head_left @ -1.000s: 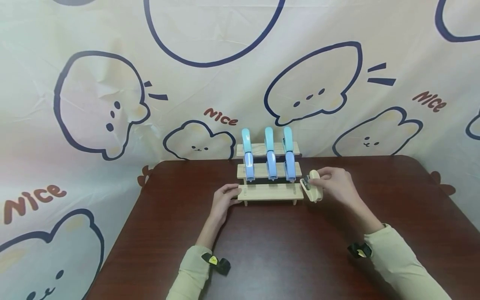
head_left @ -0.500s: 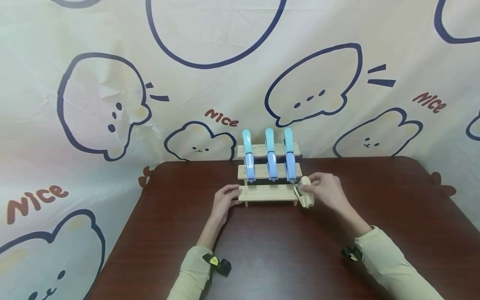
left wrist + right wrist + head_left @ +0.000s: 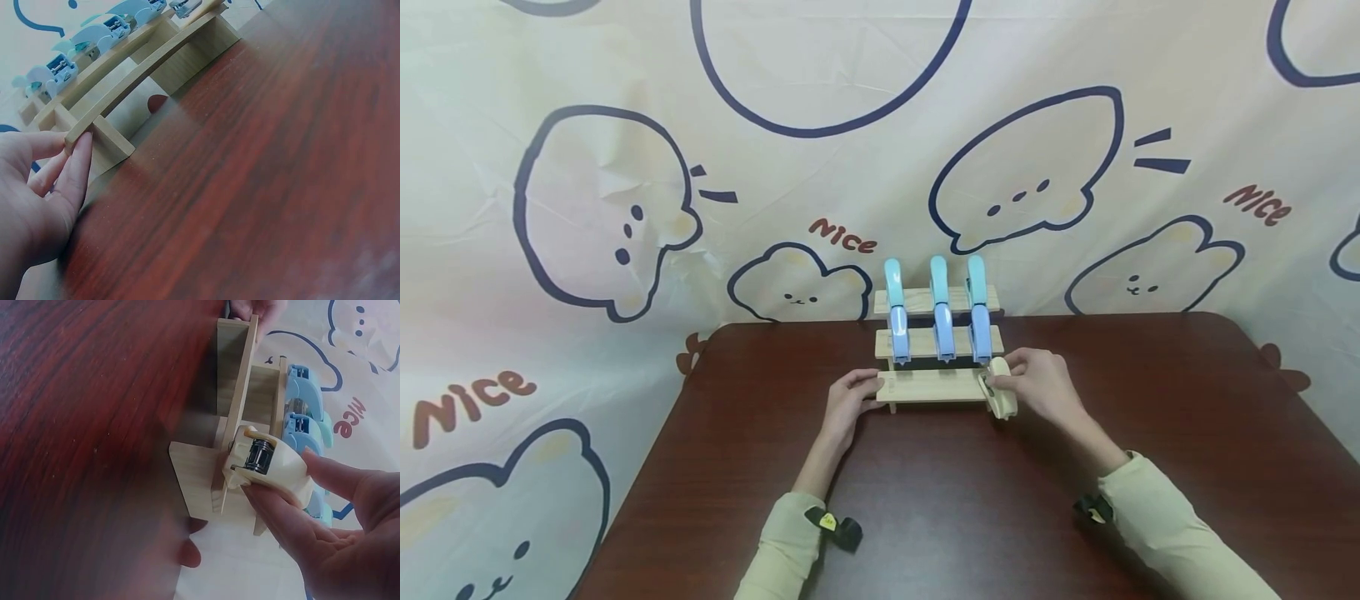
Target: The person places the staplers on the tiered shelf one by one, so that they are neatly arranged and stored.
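Note:
A small three-tier wooden rack [image 3: 931, 386] stands at the back of the table. My left hand [image 3: 846, 407] pinches the left end of its lowest shelf, thumb and fingertips on the board in the left wrist view. My right hand [image 3: 1043, 385] holds a cream stapler [image 3: 289, 472] between thumb and fingers, at the right end of that shelf. Whether the stapler rests on the board cannot be told. Three blue staplers [image 3: 943, 333] sit side by side on the middle shelf. Behind them, three teal staplers [image 3: 938, 279] stand on the top shelf.
The dark reddish-brown table [image 3: 940, 500] extends in front of and to both sides of the rack. Close behind the rack hangs a pale cloth [image 3: 820, 183] printed with cartoon animals.
My right hand has brought the cream stapler leftward and slightly toward me, from beside the rack to the right end of the lowest shelf. The left hand keeps its grip.

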The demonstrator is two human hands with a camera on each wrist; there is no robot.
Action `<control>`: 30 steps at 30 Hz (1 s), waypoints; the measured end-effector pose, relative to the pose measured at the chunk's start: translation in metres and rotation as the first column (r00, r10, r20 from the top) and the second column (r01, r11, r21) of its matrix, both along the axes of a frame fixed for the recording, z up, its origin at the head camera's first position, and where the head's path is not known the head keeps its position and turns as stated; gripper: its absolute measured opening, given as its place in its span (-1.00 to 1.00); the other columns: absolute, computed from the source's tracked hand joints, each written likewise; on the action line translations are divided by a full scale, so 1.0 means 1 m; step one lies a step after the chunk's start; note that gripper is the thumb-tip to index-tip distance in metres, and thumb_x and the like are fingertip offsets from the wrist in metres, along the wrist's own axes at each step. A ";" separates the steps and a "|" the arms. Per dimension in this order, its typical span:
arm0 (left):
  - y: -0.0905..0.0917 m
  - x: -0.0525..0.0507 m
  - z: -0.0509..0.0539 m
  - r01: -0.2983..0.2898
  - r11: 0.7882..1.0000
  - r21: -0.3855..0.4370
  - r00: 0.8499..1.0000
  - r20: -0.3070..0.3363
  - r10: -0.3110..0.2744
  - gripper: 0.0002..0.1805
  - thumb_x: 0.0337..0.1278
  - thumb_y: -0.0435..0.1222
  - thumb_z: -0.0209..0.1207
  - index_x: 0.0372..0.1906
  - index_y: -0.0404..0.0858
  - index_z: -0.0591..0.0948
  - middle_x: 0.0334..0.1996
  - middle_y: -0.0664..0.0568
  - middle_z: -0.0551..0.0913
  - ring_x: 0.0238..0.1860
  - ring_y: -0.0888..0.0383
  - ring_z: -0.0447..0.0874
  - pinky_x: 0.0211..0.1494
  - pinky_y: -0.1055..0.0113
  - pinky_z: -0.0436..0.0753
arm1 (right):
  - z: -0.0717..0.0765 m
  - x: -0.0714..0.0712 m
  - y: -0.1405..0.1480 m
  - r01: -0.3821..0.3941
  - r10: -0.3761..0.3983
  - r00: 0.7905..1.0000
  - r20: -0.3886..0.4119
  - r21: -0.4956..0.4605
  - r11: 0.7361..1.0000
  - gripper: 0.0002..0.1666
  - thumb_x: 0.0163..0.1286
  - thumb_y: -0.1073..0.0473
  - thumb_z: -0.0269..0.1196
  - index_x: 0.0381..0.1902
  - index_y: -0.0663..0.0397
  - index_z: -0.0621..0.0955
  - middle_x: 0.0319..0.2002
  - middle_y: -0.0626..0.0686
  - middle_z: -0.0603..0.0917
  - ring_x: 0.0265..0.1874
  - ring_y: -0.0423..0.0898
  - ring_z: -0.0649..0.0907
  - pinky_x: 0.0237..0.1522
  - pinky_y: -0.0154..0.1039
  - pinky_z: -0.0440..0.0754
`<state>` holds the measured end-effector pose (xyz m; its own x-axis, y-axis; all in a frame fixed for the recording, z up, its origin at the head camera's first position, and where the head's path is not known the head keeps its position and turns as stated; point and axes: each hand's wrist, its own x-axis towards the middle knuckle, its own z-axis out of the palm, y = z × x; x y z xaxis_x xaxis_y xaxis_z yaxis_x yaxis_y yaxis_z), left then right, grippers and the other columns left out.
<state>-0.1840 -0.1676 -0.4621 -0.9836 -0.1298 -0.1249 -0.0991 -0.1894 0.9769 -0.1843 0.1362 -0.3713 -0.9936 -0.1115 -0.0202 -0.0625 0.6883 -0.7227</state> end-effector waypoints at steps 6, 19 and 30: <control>0.000 0.000 0.000 0.001 1.000 0.004 1.000 -0.005 -0.001 -0.68 0.31 -0.43 0.31 0.08 -0.52 0.64 -0.16 -0.15 0.71 -0.35 0.12 0.73 -0.19 0.28 0.78 | 0.000 0.002 -0.005 0.014 -0.014 1.000 -0.006 0.008 1.000 -0.50 0.26 0.12 0.53 0.00 0.39 0.68 -0.24 0.25 0.77 -0.34 0.02 0.68 -0.41 -0.23 0.56; 0.000 -0.001 -0.001 0.000 1.000 -0.011 1.000 -0.020 -0.001 -0.69 0.31 -0.41 0.31 0.07 -0.48 0.65 -0.16 -0.15 0.72 -0.36 0.13 0.73 -0.21 0.30 0.77 | 0.000 0.005 -0.012 0.000 0.001 0.999 -0.039 0.022 1.000 -0.52 0.24 0.14 0.53 -0.02 0.39 0.68 -0.28 0.23 0.77 -0.39 0.01 0.65 -0.46 -0.23 0.53; 0.001 0.000 0.000 0.001 1.000 -0.004 1.000 -0.004 -0.001 -0.68 0.32 -0.42 0.31 0.10 -0.51 0.64 -0.17 -0.14 0.72 -0.36 0.12 0.73 -0.21 0.31 0.77 | 0.000 0.009 -0.021 0.002 0.000 0.999 -0.042 0.041 0.999 -0.53 0.23 0.17 0.54 -0.03 0.41 0.67 -0.27 0.25 0.77 -0.46 -0.02 0.63 -0.52 -0.23 0.51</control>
